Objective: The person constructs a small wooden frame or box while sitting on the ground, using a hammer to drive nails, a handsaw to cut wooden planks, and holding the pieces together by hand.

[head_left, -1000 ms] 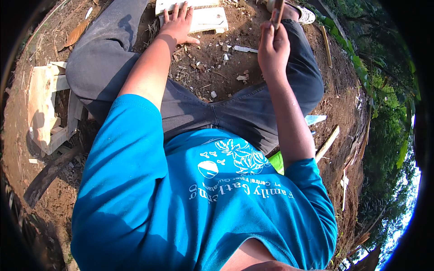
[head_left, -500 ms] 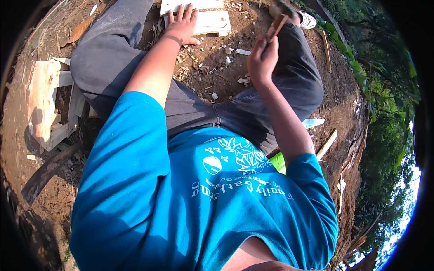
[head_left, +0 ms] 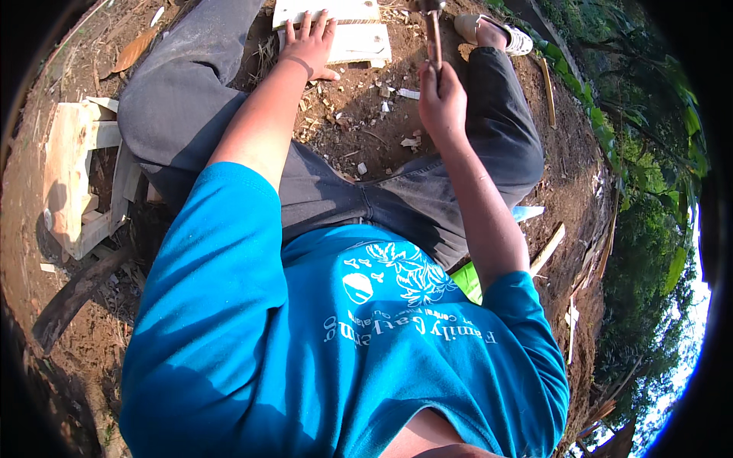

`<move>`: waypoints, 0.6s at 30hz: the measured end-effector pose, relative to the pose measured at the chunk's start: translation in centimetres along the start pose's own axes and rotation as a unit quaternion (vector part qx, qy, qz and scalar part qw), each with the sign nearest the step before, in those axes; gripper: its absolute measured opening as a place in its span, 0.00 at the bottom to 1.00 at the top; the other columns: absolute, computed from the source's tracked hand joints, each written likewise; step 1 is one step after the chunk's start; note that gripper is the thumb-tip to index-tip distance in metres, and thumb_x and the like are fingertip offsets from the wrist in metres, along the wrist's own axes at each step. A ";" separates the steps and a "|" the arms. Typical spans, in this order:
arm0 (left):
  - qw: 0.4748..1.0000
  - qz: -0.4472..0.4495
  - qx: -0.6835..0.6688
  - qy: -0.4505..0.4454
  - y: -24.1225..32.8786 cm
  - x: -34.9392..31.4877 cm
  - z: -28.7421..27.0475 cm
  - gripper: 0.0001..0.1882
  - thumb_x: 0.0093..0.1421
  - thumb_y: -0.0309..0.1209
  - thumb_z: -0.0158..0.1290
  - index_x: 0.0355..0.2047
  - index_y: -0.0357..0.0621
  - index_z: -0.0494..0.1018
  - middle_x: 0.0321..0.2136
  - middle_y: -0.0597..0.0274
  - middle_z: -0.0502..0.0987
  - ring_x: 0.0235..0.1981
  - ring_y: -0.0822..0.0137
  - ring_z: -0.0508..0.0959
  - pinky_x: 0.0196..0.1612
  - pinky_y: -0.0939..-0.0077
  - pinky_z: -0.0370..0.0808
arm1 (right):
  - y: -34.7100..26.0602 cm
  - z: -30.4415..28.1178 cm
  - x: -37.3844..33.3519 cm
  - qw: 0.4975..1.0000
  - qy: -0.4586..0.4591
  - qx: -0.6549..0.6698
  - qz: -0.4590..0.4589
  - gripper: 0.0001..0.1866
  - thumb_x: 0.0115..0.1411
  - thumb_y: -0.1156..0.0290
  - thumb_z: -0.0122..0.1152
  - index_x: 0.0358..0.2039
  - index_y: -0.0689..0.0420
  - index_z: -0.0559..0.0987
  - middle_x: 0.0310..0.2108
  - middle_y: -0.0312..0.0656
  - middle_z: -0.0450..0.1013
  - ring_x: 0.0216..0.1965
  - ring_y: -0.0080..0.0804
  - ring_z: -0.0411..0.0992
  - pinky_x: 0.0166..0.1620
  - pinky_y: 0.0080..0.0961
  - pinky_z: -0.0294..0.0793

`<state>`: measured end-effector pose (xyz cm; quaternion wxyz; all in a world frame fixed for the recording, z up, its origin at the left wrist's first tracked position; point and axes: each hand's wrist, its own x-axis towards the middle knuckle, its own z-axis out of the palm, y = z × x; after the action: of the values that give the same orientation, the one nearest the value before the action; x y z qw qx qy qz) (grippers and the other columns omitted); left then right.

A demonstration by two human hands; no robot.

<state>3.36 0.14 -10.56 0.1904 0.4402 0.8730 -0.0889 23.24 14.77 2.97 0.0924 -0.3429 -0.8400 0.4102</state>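
Observation:
Fingers spread, my left hand point(head_left: 309, 49) rests flat on the pale wooden boards point(head_left: 357, 43) at the top of the view. Dark round spots, perhaps nail heads, show near the boards' right ends. My right hand point(head_left: 443, 103) is wrapped round the brown handle of a hammer point(head_left: 435, 42), raised to the right of the boards and apart from them. The hammer's dark metal head is at the upper edge, partly cut off.
A wooden frame point(head_left: 70, 179) of pale pieces stands on the soil at my left, by a dark branch point(head_left: 80, 298). Wood chips point(head_left: 363, 166) litter the ground between my legs. Wood strips point(head_left: 548, 248) lie at my right, with green plants point(head_left: 649, 237) beyond.
The hammer has swung left and away from over my right foot, toward the boards, and its handle is now nearly upright in view. My left hand stays on the boards.

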 end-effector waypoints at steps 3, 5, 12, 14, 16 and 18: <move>1.000 0.027 0.015 -0.001 1.2 0.3 -0.9 0.68 0.50 0.65 0.65 0.77 0.50 0.36 0.77 0.55 0.33 0.77 0.44 0.36 0.72 0.28 0.42 | -5.5 -3.9 0.2 0.959 0.112 0.244 -0.088 0.09 0.74 0.67 0.50 0.36 0.59 0.70 0.19 0.30 0.64 0.19 0.14 0.61 0.23 0.20 0.61; 1.000 0.002 0.008 0.002 -0.2 -0.2 -0.5 0.68 0.50 0.65 0.65 0.77 0.50 0.36 0.77 0.55 0.33 0.77 0.45 0.36 0.72 0.28 0.41 | -2.3 -0.1 -0.4 0.959 0.140 0.222 -0.104 0.10 0.73 0.66 0.51 0.38 0.59 0.70 0.20 0.33 0.67 0.20 0.18 0.65 0.25 0.21 0.65; 1.000 0.016 -0.025 0.004 -0.6 -0.4 -1.1 0.69 0.48 0.65 0.66 0.76 0.46 0.39 0.77 0.51 0.37 0.76 0.43 0.37 0.73 0.31 0.39 | -4.3 -2.9 1.5 0.971 0.099 0.200 -0.083 0.09 0.75 0.67 0.51 0.38 0.58 0.74 0.22 0.28 0.64 0.21 0.11 0.60 0.25 0.17 0.59; 0.998 0.033 -0.053 0.006 -0.8 -0.7 -1.0 0.70 0.46 0.65 0.66 0.75 0.40 0.42 0.76 0.44 0.41 0.76 0.40 0.39 0.73 0.32 0.38 | -3.1 -1.6 0.3 0.954 0.140 0.246 -0.102 0.10 0.74 0.66 0.50 0.37 0.58 0.72 0.23 0.31 0.68 0.20 0.17 0.64 0.25 0.21 0.63; 0.998 0.033 -0.042 -0.020 0.1 -0.2 -2.3 0.69 0.46 0.66 0.66 0.75 0.40 0.42 0.76 0.44 0.40 0.76 0.40 0.38 0.73 0.32 0.38 | 1.1 0.6 -1.1 0.993 0.108 -0.026 -0.029 0.13 0.72 0.63 0.52 0.36 0.59 0.71 0.27 0.48 0.75 0.25 0.44 0.75 0.31 0.35 0.73; 0.997 0.034 -0.052 -0.046 0.5 -0.3 -2.2 0.70 0.46 0.66 0.66 0.75 0.40 0.42 0.76 0.45 0.40 0.76 0.40 0.38 0.72 0.31 0.38 | 6.2 1.8 -0.7 0.971 -0.080 -0.222 0.046 0.14 0.70 0.60 0.54 0.37 0.61 0.72 0.30 0.54 0.76 0.31 0.55 0.77 0.36 0.42 0.74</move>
<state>3.38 0.93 -8.37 0.2563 0.4541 0.8514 -0.0569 26.04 15.84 -2.76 -0.0729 -0.3593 -0.8980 0.2432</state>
